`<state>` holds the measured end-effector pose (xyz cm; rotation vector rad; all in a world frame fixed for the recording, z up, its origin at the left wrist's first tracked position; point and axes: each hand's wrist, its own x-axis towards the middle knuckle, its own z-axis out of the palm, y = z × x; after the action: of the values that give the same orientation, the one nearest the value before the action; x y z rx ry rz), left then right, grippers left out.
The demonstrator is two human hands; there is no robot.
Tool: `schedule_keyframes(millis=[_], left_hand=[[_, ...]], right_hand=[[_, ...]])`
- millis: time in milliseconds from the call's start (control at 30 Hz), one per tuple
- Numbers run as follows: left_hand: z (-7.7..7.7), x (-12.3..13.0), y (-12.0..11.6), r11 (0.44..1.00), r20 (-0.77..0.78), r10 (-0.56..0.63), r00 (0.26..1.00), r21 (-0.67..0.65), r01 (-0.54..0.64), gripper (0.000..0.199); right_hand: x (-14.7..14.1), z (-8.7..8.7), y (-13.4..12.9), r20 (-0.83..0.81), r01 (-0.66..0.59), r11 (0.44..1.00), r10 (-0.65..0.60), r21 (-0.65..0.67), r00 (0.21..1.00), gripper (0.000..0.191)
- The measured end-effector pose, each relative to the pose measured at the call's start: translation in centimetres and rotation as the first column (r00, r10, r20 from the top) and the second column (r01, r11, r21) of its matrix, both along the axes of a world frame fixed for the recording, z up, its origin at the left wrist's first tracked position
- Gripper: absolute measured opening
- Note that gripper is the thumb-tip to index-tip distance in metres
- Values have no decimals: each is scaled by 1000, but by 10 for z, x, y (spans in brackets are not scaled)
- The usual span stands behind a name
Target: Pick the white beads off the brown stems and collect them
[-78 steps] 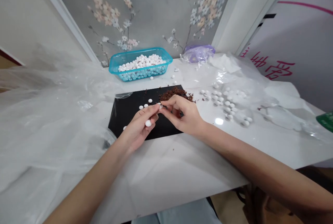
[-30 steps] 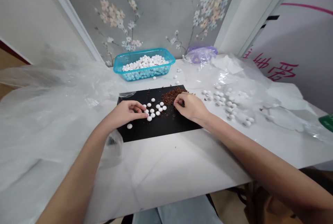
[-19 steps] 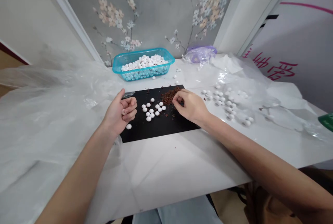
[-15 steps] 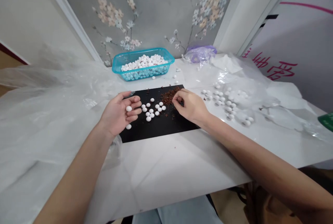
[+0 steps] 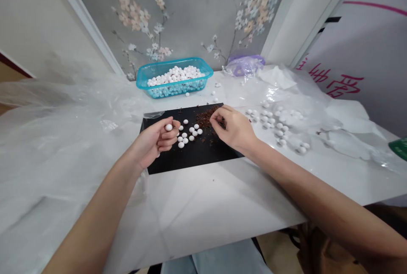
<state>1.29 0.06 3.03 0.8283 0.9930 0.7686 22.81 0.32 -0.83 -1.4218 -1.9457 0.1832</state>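
Observation:
Between the thumb and forefinger of my left hand (image 5: 155,141) is a white ball (image 5: 168,127), with the other fingers curled in. Several loose white balls (image 5: 185,140) lie just right of that hand on a black mat (image 5: 178,159). My right hand (image 5: 233,127) is at the mat's right side, thumb and forefinger pinched at the edge of a pile of small reddish-brown pieces (image 5: 205,118). What the right fingertips hold, if anything, is too small to make out.
Behind the mat stands a blue basket (image 5: 174,88) of white balls. Clear plastic sheeting (image 5: 63,138) covers the left side. To the right lie scattered white balls (image 5: 265,119), more clear plastic and a purple item (image 5: 244,65) in plastic.
My left hand has closed its fingers and moved slightly right; the ball that lay on its open fingers is now held at the thumb and forefinger. My right hand has barely moved.

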Motion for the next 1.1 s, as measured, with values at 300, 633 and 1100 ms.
schedule_keyframes(millis=[300,633,1100], left_hand=[[-5,20,-7,992,-30,115,993,63,-113,17],[-18,30,-12,999,9,2,1000,49,-3,12],[-20,29,-12,995,7,-8,1000,99,7,13]], right_hand=[[-5,8,-9,-107,-6,969,34,249,994,12],[-12,5,-20,-98,-180,936,219,304,971,16],[-12,0,-17,-178,-268,926,320,267,931,14]])
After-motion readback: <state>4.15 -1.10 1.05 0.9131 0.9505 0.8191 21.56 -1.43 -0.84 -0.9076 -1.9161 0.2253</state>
